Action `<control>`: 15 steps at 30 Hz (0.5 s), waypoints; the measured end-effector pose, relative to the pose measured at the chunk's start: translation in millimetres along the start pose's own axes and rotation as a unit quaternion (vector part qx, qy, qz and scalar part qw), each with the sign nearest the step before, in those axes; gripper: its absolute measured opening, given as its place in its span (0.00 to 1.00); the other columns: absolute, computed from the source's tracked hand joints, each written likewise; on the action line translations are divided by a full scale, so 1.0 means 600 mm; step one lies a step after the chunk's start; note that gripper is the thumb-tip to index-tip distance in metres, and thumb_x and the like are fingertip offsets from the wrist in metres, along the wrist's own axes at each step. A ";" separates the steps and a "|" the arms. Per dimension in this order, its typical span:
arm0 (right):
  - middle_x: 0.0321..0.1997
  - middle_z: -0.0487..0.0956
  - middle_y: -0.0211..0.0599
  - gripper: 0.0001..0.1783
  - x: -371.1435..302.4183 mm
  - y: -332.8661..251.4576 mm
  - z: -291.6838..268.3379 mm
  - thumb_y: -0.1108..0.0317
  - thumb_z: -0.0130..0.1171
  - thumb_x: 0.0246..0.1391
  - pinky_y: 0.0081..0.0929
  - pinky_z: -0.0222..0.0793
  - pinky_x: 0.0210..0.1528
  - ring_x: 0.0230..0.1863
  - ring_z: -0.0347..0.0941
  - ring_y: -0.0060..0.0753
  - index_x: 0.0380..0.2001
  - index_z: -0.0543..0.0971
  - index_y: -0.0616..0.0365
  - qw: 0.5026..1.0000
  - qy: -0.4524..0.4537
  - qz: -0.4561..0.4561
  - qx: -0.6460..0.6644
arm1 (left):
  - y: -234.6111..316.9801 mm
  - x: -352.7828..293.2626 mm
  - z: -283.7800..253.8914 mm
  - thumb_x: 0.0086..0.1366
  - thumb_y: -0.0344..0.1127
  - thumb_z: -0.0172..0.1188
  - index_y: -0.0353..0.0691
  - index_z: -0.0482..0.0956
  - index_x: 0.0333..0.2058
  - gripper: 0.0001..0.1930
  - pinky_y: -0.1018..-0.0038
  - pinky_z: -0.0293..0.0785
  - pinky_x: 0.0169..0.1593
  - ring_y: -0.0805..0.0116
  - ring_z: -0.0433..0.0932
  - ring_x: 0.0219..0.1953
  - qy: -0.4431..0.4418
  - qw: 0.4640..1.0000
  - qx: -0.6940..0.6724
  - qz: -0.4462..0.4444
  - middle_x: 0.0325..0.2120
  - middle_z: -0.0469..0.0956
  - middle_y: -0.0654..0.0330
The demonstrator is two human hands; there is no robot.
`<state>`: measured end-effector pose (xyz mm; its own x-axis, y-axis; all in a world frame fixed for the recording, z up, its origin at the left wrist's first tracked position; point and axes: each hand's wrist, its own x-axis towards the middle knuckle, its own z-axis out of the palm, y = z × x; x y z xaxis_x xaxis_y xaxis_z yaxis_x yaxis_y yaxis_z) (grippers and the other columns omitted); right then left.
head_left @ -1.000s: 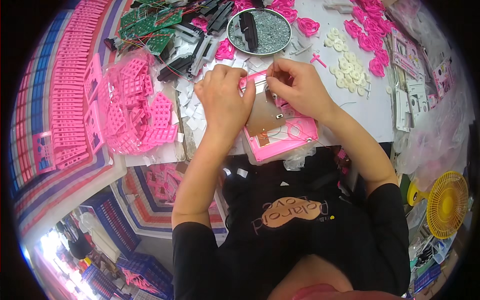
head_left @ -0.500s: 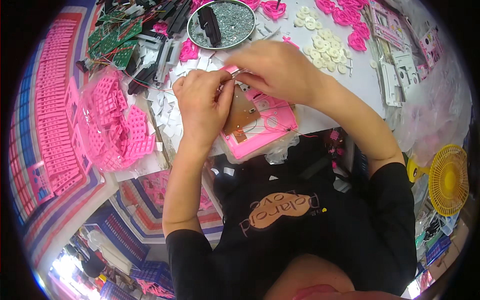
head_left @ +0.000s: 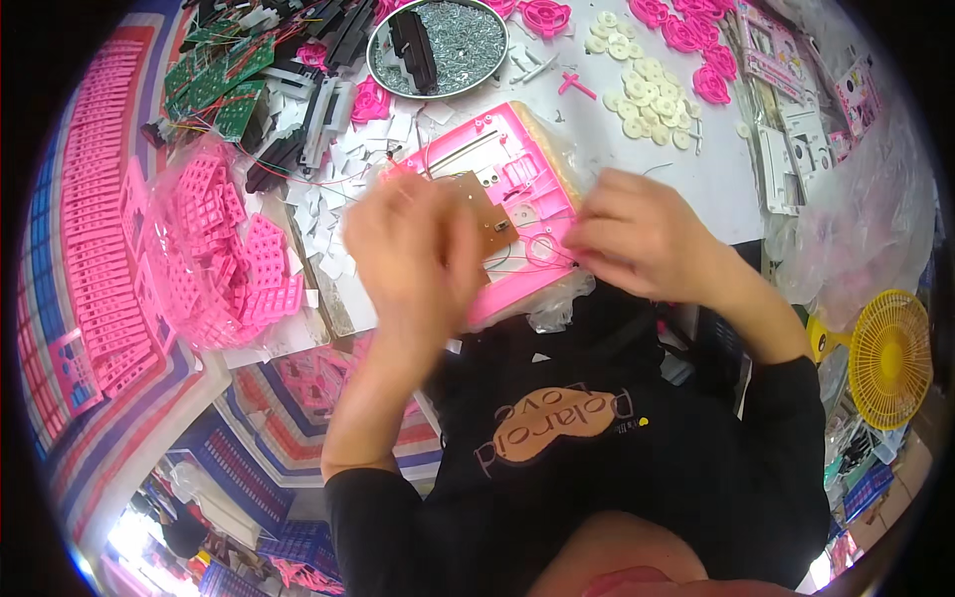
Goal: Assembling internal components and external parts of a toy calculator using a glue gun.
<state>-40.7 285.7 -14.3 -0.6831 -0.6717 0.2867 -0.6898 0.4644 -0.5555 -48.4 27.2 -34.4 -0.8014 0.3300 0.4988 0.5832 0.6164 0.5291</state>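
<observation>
A pink plastic housing [head_left: 505,297] lies tilted on the table in front of me, its open inside facing up. A brown circuit board [head_left: 489,214] sits in its left part, and thin wires [head_left: 537,261] run across its lower right. My left hand [head_left: 410,249] is smeared by motion over the housing's left side and hides part of the board; its fingers cannot be made out clearly. At the housing's right edge, my right hand [head_left: 637,237] has its fingertips pinched together where a thin wire ends.
Behind the housing stands a round metal tray of screws [head_left: 468,45] with a black part in it. White plastic wheels [head_left: 652,99] lie back right. Green circuit boards [head_left: 219,80] pile up back left, near a bag of pink keypads [head_left: 224,249]. A yellow fan [head_left: 890,358] is at right.
My right hand has moved from the housing's top edge to its right edge, uncovering the upper part. My left hand has shifted slightly down over the left side.
</observation>
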 end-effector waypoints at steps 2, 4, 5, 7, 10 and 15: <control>0.28 0.74 0.33 0.14 -0.033 -0.013 0.005 0.73 0.69 0.42 0.35 0.69 0.34 0.31 0.71 0.41 0.36 0.80 0.56 0.998 -0.022 0.060 0.000 | 0.049 -0.027 -0.005 0.51 0.24 0.70 0.39 0.79 0.42 0.18 0.61 0.72 0.44 0.51 0.78 0.39 -0.093 0.992 -0.082 0.036 0.38 0.79 0.53; 0.29 0.74 0.33 0.14 -0.045 -0.024 0.016 0.70 0.67 0.44 0.36 0.70 0.33 0.32 0.73 0.42 0.37 0.79 0.53 0.993 -0.028 0.114 -0.018 | 0.070 -0.052 0.021 0.52 0.25 0.70 0.39 0.79 0.43 0.18 0.61 0.73 0.40 0.54 0.78 0.37 -0.140 0.983 -0.116 0.035 0.37 0.79 0.56; 0.29 0.75 0.32 0.13 -0.050 -0.027 0.021 0.69 0.67 0.46 0.37 0.71 0.33 0.33 0.74 0.42 0.37 0.78 0.52 0.989 -0.030 0.140 -0.027 | 0.073 -0.060 0.031 0.52 0.25 0.70 0.39 0.79 0.43 0.18 0.61 0.73 0.39 0.54 0.78 0.37 -0.159 0.980 -0.112 0.034 0.37 0.79 0.56; 0.28 0.77 0.32 0.14 -0.058 -0.025 0.031 0.69 0.66 0.47 0.38 0.71 0.32 0.32 0.75 0.42 0.39 0.77 0.51 0.986 -0.006 0.167 0.003 | 0.075 -0.068 0.038 0.54 0.24 0.69 0.40 0.80 0.45 0.18 0.61 0.73 0.39 0.57 0.79 0.37 -0.172 0.980 -0.093 0.033 0.37 0.79 0.58; 0.24 0.77 0.32 0.12 -0.061 -0.021 0.032 0.69 0.64 0.49 0.35 0.70 0.29 0.27 0.75 0.37 0.39 0.77 0.52 0.970 -0.007 0.227 0.089 | 0.068 -0.074 0.043 0.53 0.23 0.68 0.40 0.81 0.48 0.21 0.63 0.73 0.38 0.57 0.79 0.36 -0.160 0.981 -0.095 0.053 0.38 0.79 0.58; 0.17 0.72 0.29 0.08 -0.047 -0.027 0.022 0.70 0.64 0.53 0.26 0.64 0.26 0.20 0.66 0.24 0.36 0.77 0.56 0.894 -0.036 0.356 0.268 | 0.065 -0.079 0.046 0.50 0.22 0.68 0.40 0.81 0.49 0.24 0.64 0.74 0.38 0.58 0.79 0.36 -0.174 0.979 -0.075 0.074 0.38 0.80 0.59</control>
<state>-7.3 289.4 -23.9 -0.8731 -0.3595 -0.3293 0.1417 0.4592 -0.8769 8.4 55.2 -56.3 -0.6890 0.6469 0.3269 0.6878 0.4412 0.5765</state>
